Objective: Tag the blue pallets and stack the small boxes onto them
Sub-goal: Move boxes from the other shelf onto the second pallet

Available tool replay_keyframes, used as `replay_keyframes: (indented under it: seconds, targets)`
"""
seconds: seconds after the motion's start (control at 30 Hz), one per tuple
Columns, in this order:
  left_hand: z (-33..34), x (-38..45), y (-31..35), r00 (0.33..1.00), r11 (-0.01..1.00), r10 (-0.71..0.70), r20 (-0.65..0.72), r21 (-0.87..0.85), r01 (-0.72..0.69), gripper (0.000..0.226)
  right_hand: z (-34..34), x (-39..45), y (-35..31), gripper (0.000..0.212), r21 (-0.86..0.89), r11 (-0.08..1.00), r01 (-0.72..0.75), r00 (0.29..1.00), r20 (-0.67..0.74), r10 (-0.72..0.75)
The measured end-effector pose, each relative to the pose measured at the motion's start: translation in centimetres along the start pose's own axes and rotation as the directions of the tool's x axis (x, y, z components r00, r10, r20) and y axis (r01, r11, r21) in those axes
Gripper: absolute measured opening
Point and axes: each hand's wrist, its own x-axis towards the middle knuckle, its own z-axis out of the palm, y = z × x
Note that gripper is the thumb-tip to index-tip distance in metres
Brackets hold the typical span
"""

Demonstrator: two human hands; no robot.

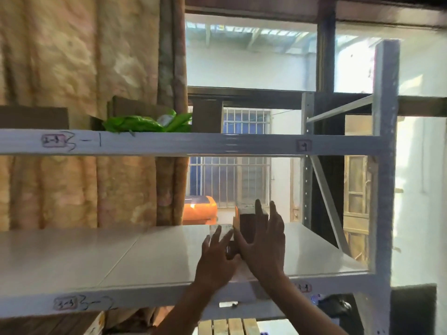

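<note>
Two small cardboard boxes stand together on the white shelf board [121,252], near its front right. The taller brown box [246,222] has clear tape on top. My right hand [264,247] is around it, thumb on its left face and fingers stretched up its right side. The lower box [221,228], also taped, sits to its left. My left hand [216,259] lies over this box with fingers spread on top and thumb at its right side. The image is blurred, so how firm either grip is stays unclear. No blue pallet is in view.
The rack's upper beam [169,143] crosses above, carrying a green bag [142,123] and brown cartons. A grey upright post [384,165] stands at the right. Behind are a curtain and a barred window. Wooden slats [229,327] lie below the shelf.
</note>
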Motion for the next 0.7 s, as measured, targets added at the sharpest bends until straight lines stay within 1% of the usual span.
replay_keyframes:
  seconds: [0.03,0.07,0.13,0.2,0.23,0.33,0.37,0.43,0.5,0.57,0.6,0.63,0.67,0.7]
  targets:
    - [0.5,0.4,-0.2,1.0,1.0,-0.031,0.004,-0.001,0.031,0.062,0.7,0.8,-0.2,0.096,-0.038,0.999,-0.017,1.0,0.023,0.018]
    - [1.0,0.8,-0.5,0.998,0.998,-0.056,-0.021,-0.003,0.056,0.056,1.4,1.6,-0.2,0.089,-0.067,0.997,-0.04,0.997,0.056,0.043]
    - [1.4,1.1,-0.8,0.989,0.998,-0.061,-0.134,-0.015,0.06,0.047,2.2,2.4,0.1,0.076,-0.089,0.992,-0.089,0.987,0.122,0.1]
    - [1.4,1.1,-1.1,0.967,0.999,-0.042,-0.251,-0.012,0.04,0.042,2.5,2.6,0.6,0.062,-0.053,0.995,-0.089,0.99,0.105,0.094]
    - [1.3,1.1,-1.2,0.955,0.998,-0.056,-0.291,-0.007,0.057,0.043,2.6,2.4,0.9,0.057,-0.018,0.997,-0.078,0.993,0.085,0.079]
    - [1.1,0.8,-1.2,0.934,0.991,-0.127,-0.335,-0.014,0.13,0.045,2.3,1.8,1.2,0.056,0.08,0.995,-0.055,0.998,0.021,0.053]
    - [1.0,0.9,-1.1,0.923,0.987,-0.163,-0.349,-0.055,0.153,0.044,2.2,1.6,1.2,0.057,0.107,0.992,-0.06,0.998,0.013,0.059]
    - [0.5,1.1,-1.0,0.878,0.953,-0.273,-0.394,-0.236,0.19,0.043,1.9,1.0,1.0,0.056,0.178,0.982,-0.069,0.998,0.0,0.071]
    - [-0.4,1.4,-1.3,0.817,0.861,-0.408,-0.409,-0.469,0.195,0.044,1.6,0.2,0.7,0.054,0.285,0.955,-0.077,0.995,-0.032,0.089]
    - [-1.4,1.4,-1.9,0.786,0.741,-0.509,-0.352,-0.644,0.191,0.045,1.3,-1.0,0.3,0.056,0.399,0.912,-0.093,0.991,-0.054,0.125]
    - [-1.8,1.4,-2.3,0.791,0.687,-0.529,-0.308,-0.703,0.186,0.046,1.2,-1.6,0.1,0.057,0.454,0.885,-0.101,0.988,-0.055,0.141]
    - [-2.1,1.2,-2.7,0.812,0.631,-0.528,-0.25,-0.755,0.178,0.05,1.1,-2.4,-0.2,0.057,0.507,0.855,-0.112,0.986,-0.048,0.157]
    - [-2.2,0.9,-2.9,0.84,0.562,-0.51,-0.184,-0.811,0.164,0.055,1.1,-3.1,-0.5,0.057,0.555,0.822,-0.127,0.984,-0.033,0.174]
    - [-2.5,0.5,-3.1,0.866,0.47,-0.485,-0.117,-0.87,0.146,0.058,1.2,-3.8,-0.9,0.057,0.599,0.788,-0.143,0.982,-0.013,0.188]
